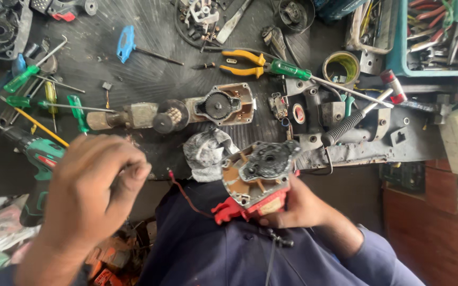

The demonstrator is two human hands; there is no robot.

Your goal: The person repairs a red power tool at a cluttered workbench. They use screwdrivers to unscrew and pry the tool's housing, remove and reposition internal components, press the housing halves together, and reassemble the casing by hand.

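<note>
— Head view: where's my risk?
— My right hand (300,207) wraps the red tool housing (255,180), held at my chest just off the workbench (133,74) edge. Its red wire (184,193) hangs loose, and a snag could tear it.
— And my left hand (91,193)?
— Curled and blurred. I can't tell if it pinches anything; a small part might drop into the clutter.

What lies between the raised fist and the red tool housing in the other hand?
In the head view, a crumpled grey rag lies on the bench between the right hand and the red tool housing, above a thin red wire.
</note>
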